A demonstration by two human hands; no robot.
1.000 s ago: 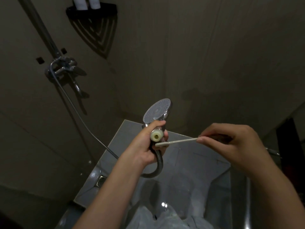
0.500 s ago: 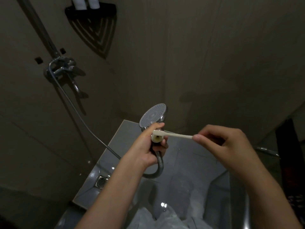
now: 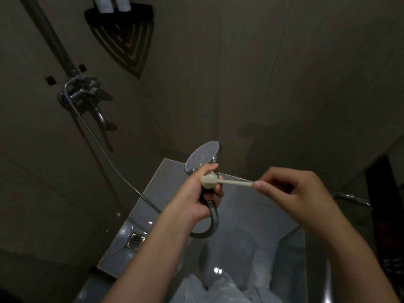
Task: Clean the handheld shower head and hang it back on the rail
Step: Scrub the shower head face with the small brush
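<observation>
In the head view, my left hand (image 3: 192,200) is wrapping its fingers (image 3: 205,169) around the handle of the round chrome handheld shower head (image 3: 202,156), keeping it in the middle of the scene with its grey spray face tilting up and left. My right hand (image 3: 293,193) is pinching the slim cream plastic toothbrush (image 3: 220,181), its head lying against the handle. The ribbed metal hose (image 3: 213,221) is looping below toward the chrome wall mixer (image 3: 84,90) at far left.
</observation>
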